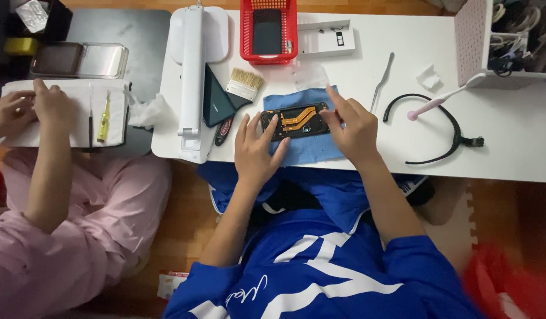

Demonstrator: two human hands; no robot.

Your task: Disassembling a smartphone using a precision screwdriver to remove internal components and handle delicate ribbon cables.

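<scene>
An opened phone [297, 120] with orange flex cables showing lies on a blue cloth [308, 147] on the white table [509, 147]. My left hand [258, 150] rests on the phone's left end, fingers spread over it. My right hand [351, 127] holds the phone's right end, with the index finger stretched up past its top edge. Both hands touch the phone as it lies flat on the cloth.
A paintbrush [243, 85], a dark pouch [217, 103], a white lamp base [193, 71], a red basket [269, 29] with a phone, a metal spudger [382, 82], a black headband [444, 127] and a pink-tipped tool [444, 97] surround the cloth. Another person's hands [25, 106] work at the left.
</scene>
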